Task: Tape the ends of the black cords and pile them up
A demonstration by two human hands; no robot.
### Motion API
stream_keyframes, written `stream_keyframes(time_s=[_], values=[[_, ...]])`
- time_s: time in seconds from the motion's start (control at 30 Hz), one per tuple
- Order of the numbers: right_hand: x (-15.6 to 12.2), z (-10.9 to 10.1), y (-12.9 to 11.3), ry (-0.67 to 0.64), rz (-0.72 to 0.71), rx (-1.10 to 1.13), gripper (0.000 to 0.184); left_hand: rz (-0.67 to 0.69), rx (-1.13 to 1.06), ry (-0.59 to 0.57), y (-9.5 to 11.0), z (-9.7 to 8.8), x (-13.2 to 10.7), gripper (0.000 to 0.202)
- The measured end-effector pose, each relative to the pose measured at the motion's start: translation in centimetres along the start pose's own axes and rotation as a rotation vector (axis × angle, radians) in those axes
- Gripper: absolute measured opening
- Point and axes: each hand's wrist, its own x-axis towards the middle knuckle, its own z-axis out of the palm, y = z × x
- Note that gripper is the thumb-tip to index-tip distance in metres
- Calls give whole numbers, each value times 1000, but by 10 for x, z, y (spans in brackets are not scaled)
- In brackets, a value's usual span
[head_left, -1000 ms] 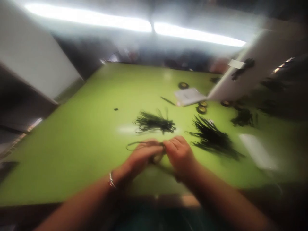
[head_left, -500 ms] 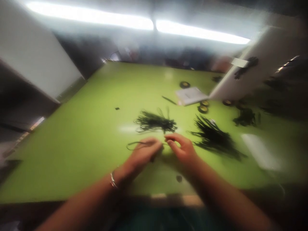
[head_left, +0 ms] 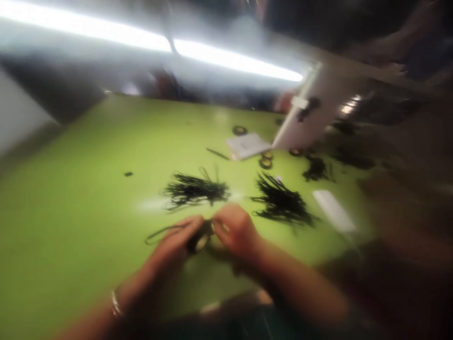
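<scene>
My left hand (head_left: 175, 245) and my right hand (head_left: 235, 231) meet above the near part of a green table (head_left: 88, 198). Between them sits a small dark roll with a pale core (head_left: 200, 240), looking like a roll of tape. My left fingers are closed on it. A thin black cord (head_left: 161, 231) loops out to the left from the hands. My right fingers are curled and pinched at the roll's right side. The picture is smeared by motion.
Two bundles of black cords lie beyond the hands, one (head_left: 193, 190) at centre and one (head_left: 281, 203) to the right. Farther back are small tape rolls (head_left: 265, 163), a white paper (head_left: 247, 144), a tilted white board (head_left: 311, 115) and a white strip (head_left: 332, 210).
The view has swung, so everything sits further left in the picture. My hands have come back together round the dark roll, which now shows between them.
</scene>
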Motion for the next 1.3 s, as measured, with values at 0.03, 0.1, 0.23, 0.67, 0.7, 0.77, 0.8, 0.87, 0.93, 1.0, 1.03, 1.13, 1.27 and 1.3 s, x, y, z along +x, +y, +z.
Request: stream_keyframes(time_s=[0.03,0.1,0.23,0.67,0.7,0.77,0.8,0.87,0.93,1.0,1.03,1.13,1.27,1.3], values=[[0,0,2,4,-62,-65,21,-1,-35,5,0,1,0,34],[1,-1,5,1,-195,-177,23,-17,-87,-16,1,2,1,33],[-1,-3,12,-6,-395,-265,11,-104,-183,-57,1,-1,3,31],[1,3,9,-271,-39,18,13,332,490,25,5,-11,9,25],[1,4,8,-314,-23,-12,11,383,522,30,6,-10,10,24],[-1,6,8,-353,-22,-82,10,430,556,48,6,-9,10,23],[-2,6,9,-352,-33,-101,9,434,565,57,7,-8,10,23],[-4,5,10,-325,-60,-109,8,408,565,57,6,-6,9,23],[-5,4,11,-272,-86,-118,11,318,520,-2,5,-6,9,22],[-6,3,11,-208,-86,-130,16,214,392,-89,2,-7,9,22],[-6,3,10,-175,-88,-138,18,192,326,-123,1,-8,9,24],[-6,1,7,-111,-138,-157,24,153,162,-180,1,-12,7,23],[-5,-2,5,-48,-235,-207,25,34,-13,-208,5,-15,3,13],[-5,-3,6,-24,-258,-225,24,21,-42,-214,6,-15,3,11]])
